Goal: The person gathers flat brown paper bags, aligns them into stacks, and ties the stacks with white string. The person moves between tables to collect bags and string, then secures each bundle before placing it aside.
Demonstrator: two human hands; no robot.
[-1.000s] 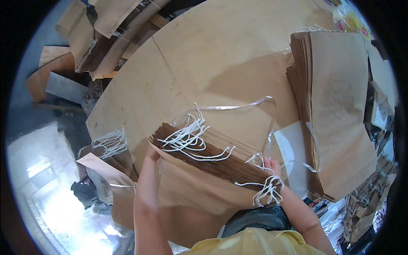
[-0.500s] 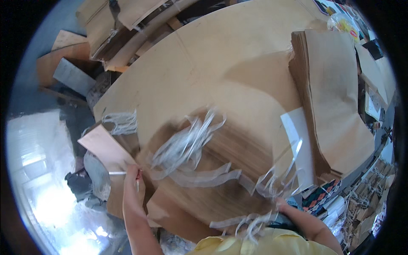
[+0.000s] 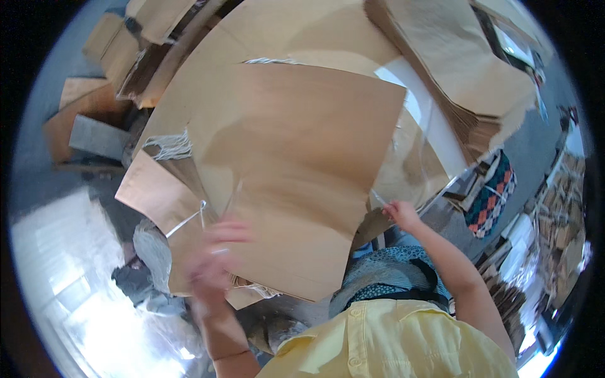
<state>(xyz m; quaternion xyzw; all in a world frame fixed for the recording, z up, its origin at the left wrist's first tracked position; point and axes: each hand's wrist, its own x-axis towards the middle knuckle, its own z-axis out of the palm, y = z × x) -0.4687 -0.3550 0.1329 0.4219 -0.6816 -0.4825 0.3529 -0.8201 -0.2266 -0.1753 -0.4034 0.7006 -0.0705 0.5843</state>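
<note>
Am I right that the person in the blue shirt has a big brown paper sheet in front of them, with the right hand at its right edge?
Not quite: the shirt is yellow, not blue, as the head view shows. The brown paper sheet does lie in front of them, with the right hand at its right edge.

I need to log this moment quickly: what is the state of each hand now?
Left hand: blurred, at the near edge of the brown paper bag; grip cannot be told.
Right hand: closed, pinching a thin strip.
</note>
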